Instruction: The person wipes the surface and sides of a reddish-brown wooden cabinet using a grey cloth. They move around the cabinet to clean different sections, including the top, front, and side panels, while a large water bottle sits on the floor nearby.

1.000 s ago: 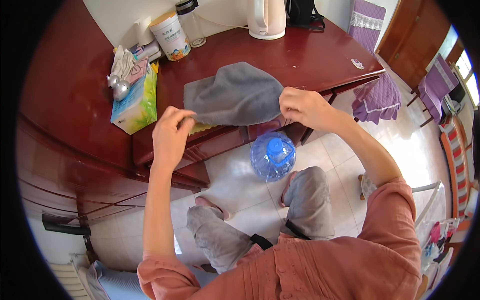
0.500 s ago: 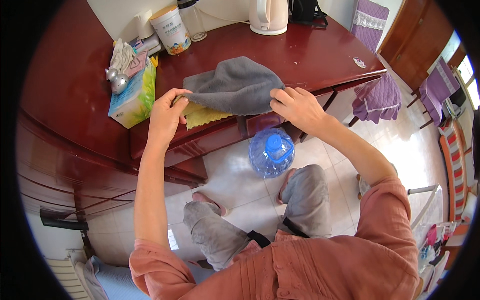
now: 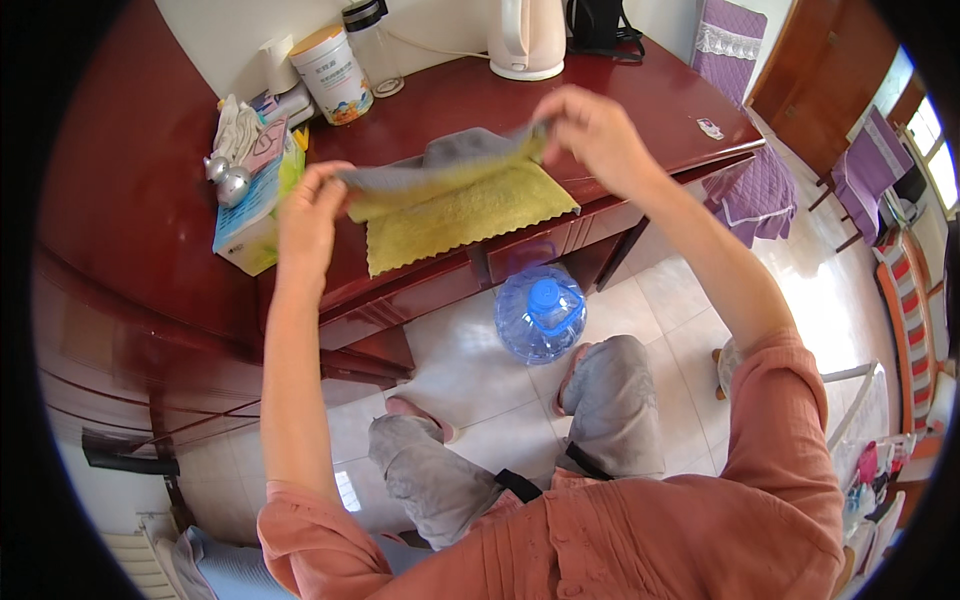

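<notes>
A grey cloth (image 3: 465, 147) is stretched between my two hands over the front of the dark red desk (image 3: 640, 120). My left hand (image 3: 311, 215) pinches one corner close to the desk's front edge. The opposite corner is gripped by my right hand (image 3: 594, 140), held higher and farther back. The raised strip is blurred and shows a yellowish underside. Below it a yellow cloth face (image 3: 455, 222) with a scalloped edge lies on the desktop, its near edge by the desk's front. Whether grey and yellow belong to one cloth I cannot tell.
Left of the cloth stands a tissue box (image 3: 250, 225) with a silver massager-like item (image 3: 232, 184) on top. Behind are a white tub (image 3: 335, 78), a glass bottle (image 3: 376, 60) and a kettle (image 3: 527, 40). A blue water jug (image 3: 541, 315) stands on the floor before the desk.
My right hand has moved up and away, lifting the near edge of the grey cloth backward. Much more of the yellow face now shows. My left hand has shifted slightly left.
</notes>
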Demonstrator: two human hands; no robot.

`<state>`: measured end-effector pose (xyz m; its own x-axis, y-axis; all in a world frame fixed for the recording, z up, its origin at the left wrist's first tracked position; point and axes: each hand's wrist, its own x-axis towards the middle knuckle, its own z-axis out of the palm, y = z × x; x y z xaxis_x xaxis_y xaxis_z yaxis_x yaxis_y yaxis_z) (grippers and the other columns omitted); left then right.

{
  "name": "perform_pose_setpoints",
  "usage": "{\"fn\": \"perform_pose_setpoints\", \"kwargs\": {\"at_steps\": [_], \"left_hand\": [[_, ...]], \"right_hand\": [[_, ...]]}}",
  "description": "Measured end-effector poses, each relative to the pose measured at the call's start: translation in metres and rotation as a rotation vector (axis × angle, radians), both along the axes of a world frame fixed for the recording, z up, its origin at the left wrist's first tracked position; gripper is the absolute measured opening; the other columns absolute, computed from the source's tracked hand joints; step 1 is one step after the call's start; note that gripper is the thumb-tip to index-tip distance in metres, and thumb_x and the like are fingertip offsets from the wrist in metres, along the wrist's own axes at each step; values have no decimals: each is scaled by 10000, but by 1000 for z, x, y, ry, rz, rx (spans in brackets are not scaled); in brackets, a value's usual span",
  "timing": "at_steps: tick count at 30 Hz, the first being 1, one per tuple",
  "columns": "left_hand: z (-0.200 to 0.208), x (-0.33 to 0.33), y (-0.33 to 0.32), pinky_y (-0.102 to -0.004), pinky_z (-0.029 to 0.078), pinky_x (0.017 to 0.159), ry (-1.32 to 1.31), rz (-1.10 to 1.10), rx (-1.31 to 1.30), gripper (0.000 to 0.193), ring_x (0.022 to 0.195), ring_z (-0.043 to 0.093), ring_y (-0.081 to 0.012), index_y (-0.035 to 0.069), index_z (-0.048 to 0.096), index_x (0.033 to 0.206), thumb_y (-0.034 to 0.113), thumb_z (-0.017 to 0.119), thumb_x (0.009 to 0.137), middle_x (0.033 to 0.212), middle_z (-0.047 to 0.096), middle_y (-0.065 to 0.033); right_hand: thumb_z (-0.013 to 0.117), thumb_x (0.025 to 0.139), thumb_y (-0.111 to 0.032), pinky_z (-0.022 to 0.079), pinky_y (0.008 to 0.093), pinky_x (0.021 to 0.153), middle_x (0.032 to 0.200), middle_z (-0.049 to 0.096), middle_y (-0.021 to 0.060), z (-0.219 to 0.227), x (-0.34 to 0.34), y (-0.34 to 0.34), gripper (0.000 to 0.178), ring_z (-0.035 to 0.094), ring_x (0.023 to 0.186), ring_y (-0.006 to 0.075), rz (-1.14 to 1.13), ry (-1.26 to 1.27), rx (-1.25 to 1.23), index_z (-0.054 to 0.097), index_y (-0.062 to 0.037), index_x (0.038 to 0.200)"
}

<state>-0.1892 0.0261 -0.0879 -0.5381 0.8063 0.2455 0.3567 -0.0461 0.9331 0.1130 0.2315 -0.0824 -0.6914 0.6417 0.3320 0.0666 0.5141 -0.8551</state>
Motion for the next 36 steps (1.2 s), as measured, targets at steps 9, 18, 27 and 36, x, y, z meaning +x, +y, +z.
{"fn": "perform_pose_setpoints", "kwargs": {"at_steps": [9,18,27,36], "left_hand": [[-47,37,-45,-350,519,933,677,-72,-90,222,1055,675,-270,11,662,1169,38,647,950,1164,688,-131],[-45,28,-50,-427,520,958,784,-191,-78,251,1117,641,-350,26,664,1109,-51,624,874,1192,687,-126],[45,19,-39,-269,463,862,340,140,79,174,925,569,-94,44,660,1176,62,535,1056,979,654,-12],[0,-62,27,-345,453,1037,360,76,-21,316,1134,608,-214,13,595,1282,128,632,990,1196,653,-106]], "right_hand": [[730,863,-68,541,391,948,1208,688,98,-67,48,-12,328,659,1116,325,-5,-242,598,638,-35,1176],[681,850,-58,485,400,884,1094,669,54,-73,42,-18,189,631,1048,262,-188,-243,1025,639,-60,1034],[574,971,-19,488,295,870,1007,645,37,21,28,-10,174,617,954,149,-83,285,183,606,-32,1141],[618,983,-65,509,319,931,1138,692,100,-1,-16,63,255,657,1055,179,-146,43,112,646,-27,1234]]}}
